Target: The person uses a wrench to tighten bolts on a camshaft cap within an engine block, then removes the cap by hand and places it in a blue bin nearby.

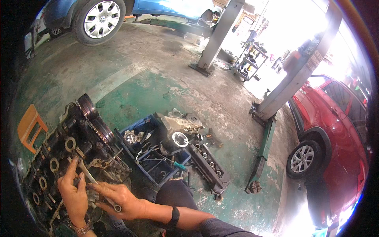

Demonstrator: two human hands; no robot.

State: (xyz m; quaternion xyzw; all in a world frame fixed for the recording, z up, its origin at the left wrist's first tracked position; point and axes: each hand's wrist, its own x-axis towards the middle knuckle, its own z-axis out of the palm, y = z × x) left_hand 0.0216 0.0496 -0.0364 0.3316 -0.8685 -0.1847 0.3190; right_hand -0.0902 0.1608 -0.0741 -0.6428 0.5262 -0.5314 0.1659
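A combination wrench [89, 174] lies slantwise over the dark engine block [59, 158] at the lower left. My right hand [120, 199] is closed around its shaft, and the ring end sticks out below the fingers. At the wrench's upper end, my left hand [75, 193] has its index finger stretched out, the tip touching or nearly touching the wrench head. Its thumb stands apart beside the shaft. Whatever fastener sits under that head is hidden. Round metal rings [54, 165] line the block's left part, and a toothed wheel [87, 106] is at its far end.
Right of the engine stands a blue tray [148, 118] with tools and parts, including a teal-handled screwdriver [178, 164]. A black valve cover [209, 168] lies beside it. An orange stool [29, 128] is at left. Lift posts [292, 79], a blue car [166, 8] and a red car [335, 118] stand beyond.
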